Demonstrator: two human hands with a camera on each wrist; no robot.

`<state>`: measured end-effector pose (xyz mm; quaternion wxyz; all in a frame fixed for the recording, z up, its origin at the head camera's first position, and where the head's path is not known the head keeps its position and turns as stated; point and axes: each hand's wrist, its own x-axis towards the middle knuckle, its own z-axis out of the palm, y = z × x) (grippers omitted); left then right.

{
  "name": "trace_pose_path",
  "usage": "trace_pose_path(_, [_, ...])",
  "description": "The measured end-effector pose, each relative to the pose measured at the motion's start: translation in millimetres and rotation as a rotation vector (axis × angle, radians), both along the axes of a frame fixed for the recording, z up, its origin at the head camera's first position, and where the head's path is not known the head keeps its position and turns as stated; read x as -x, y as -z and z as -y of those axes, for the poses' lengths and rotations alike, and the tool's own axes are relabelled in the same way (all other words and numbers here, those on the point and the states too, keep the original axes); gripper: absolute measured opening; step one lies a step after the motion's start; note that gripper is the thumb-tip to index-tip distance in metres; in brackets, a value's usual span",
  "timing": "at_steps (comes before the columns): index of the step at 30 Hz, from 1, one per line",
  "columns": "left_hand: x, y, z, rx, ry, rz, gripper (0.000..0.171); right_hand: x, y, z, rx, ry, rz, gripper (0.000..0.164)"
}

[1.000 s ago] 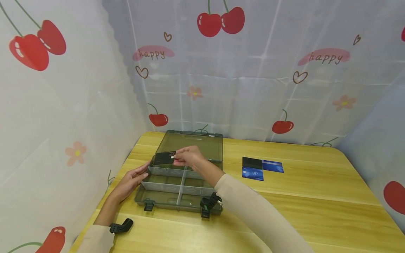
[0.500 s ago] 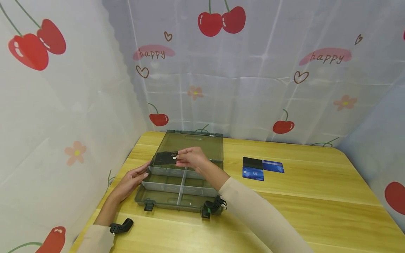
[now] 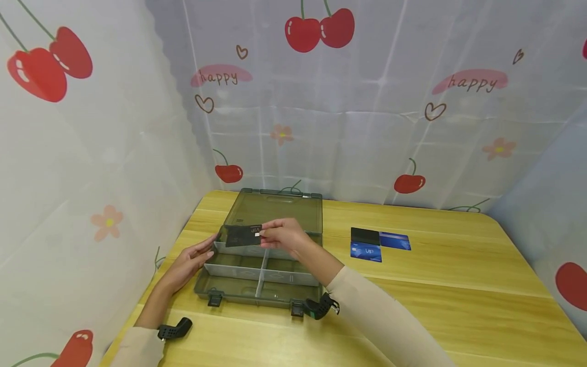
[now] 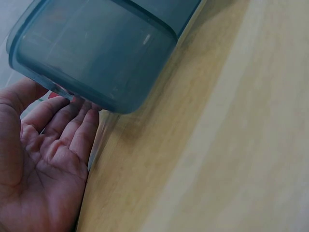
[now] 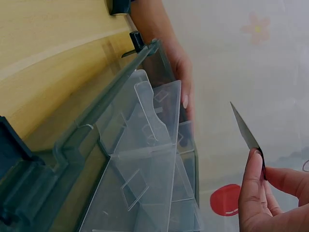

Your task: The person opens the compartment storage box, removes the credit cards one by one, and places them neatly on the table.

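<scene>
My right hand (image 3: 285, 236) pinches a black VIP card (image 3: 242, 236) at its right end, above the back left of a dark translucent box (image 3: 234, 298). In the right wrist view the card (image 5: 245, 129) shows nearly edge-on between thumb and fingers, apart from the box and its clear dividers (image 5: 157, 116). My left hand (image 3: 187, 264) rests against the box's left side, its fingers stretched along the wall. From the left wrist, the fingertips of that hand (image 4: 48, 150) touch the box's edge (image 4: 96, 53), the palm facing the camera.
A black card (image 3: 365, 236) and two blue cards, one marked VIP (image 3: 365, 252) and one beside it (image 3: 395, 241), lie on the wooden table (image 3: 440, 306) to the right. The box's lid (image 3: 275, 209) lies back behind it. Cherry-printed curtains (image 3: 339, 127) enclose the table.
My right hand has drawn the black VIP card a little to the right and toward me, showing more of the box's back left corner. My left hand stays on the box.
</scene>
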<state>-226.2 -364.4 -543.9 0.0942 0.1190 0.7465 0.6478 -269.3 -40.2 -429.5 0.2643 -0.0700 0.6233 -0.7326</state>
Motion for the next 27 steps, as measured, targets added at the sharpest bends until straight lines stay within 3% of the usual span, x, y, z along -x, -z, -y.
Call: trace_pose_path(27, [-1.0,-0.2,-1,0.0,-0.001,-0.01,0.061,-21.6,-6.2,-46,0.042,0.0,0.006,0.028])
